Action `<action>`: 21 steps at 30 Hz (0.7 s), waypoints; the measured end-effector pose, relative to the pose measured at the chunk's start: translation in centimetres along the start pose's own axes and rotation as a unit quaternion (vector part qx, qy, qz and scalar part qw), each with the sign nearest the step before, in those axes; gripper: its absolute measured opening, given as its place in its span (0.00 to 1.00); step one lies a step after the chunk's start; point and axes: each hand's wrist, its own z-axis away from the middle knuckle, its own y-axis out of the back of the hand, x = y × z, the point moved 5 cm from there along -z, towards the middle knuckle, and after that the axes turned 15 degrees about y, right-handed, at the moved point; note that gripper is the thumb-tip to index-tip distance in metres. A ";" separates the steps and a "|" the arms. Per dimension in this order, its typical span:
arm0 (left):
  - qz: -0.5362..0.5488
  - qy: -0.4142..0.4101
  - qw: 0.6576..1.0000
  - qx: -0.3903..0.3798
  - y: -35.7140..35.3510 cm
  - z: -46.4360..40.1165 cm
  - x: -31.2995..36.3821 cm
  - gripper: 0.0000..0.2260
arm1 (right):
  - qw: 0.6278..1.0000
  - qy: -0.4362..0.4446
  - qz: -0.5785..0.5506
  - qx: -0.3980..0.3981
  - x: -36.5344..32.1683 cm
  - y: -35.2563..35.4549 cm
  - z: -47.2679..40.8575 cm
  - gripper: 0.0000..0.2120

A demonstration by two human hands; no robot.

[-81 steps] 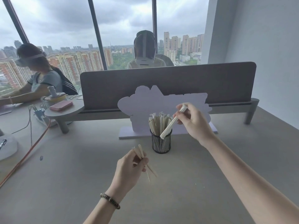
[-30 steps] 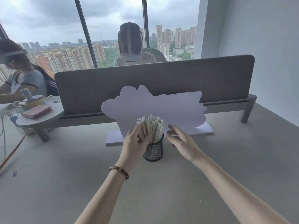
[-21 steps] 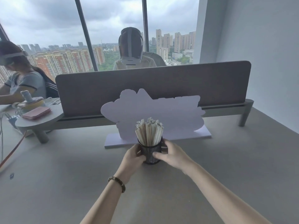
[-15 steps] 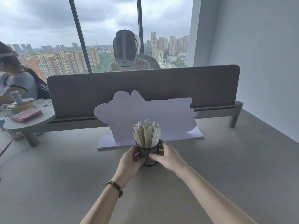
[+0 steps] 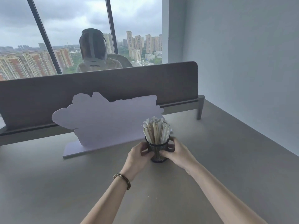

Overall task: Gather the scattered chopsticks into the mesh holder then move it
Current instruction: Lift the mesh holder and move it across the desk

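Presently, both hands gripped the holder (image 5: 157, 150), which stood upright on the desk (image 5: 226, 167) just in front of the right end of the cutout (image 5: 103, 120). The left hand (image 5: 137, 157) curled round its left side, the right hand (image 5: 177, 153) round its right. Chopsticks (image 5: 156, 131) filled it, ends fanned above the rim. A bracelet (image 5: 122, 181) sat on the left wrist.

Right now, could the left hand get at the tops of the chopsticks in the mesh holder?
Probably yes: the left hand grips the mesh holder just below the chopsticks, and nothing covers them.
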 end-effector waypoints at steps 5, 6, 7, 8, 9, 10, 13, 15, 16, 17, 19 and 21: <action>0.005 -0.010 1.000 -0.021 -6.9 -1.7 2.4 0.15 | 0.999 -0.015 0.014 0.042 2.8 6.4 0.7 0.23; 0.007 -0.012 1.000 -0.023 -8.2 -2.1 2.9 0.15 | 0.999 -0.017 0.016 0.045 3.2 7.5 0.7 0.23; 0.010 -0.014 1.000 -0.026 -9.4 -2.6 3.4 0.15 | 0.999 -0.019 0.016 0.047 3.6 8.6 0.6 0.23; 0.013 -0.013 0.999 -0.030 -10.7 -3.0 3.9 0.15 | 0.998 -0.020 0.018 0.049 4.1 9.8 0.5 0.23; 0.013 -0.012 0.999 -0.033 -12.0 -3.4 4.4 0.15 | 0.998 -0.021 0.021 0.051 4.7 11.0 0.4 0.22; 0.012 -0.012 0.999 -0.037 -13.1 -3.9 4.9 0.15 | 0.998 -0.025 0.025 0.053 5.2 12.1 0.2 0.22; 0.024 -0.009 0.998 -0.052 -16.7 -5.1 6.3 0.14 | 0.997 -0.030 0.026 0.065 6.6 15.3 -0.2 0.19; 0.026 -0.011 0.998 -0.053 -18.3 -5.7 7.0 0.14 | 0.997 -0.031 0.017 0.075 7.4 16.9 -0.6 0.18; 0.022 -0.014 0.998 -0.052 -19.1 -6.0 7.4 0.14 | 0.996 -0.027 0.013 0.078 7.7 17.7 -0.8 0.18; 0.020 -0.016 0.998 -0.049 -19.9 -6.3 7.7 0.14 | 0.996 -0.027 0.011 0.079 8.1 18.3 -1.0 0.19; 0.019 -0.013 0.999 -0.045 -21.2 -7.0 8.2 0.14 | 0.996 -0.022 0.008 0.081 8.7 19.4 -1.6 0.20; 0.016 -0.012 0.999 -0.037 -22.2 -7.6 8.7 0.13 | 0.996 -0.014 0.002 0.083 9.2 20.3 -2.1 0.20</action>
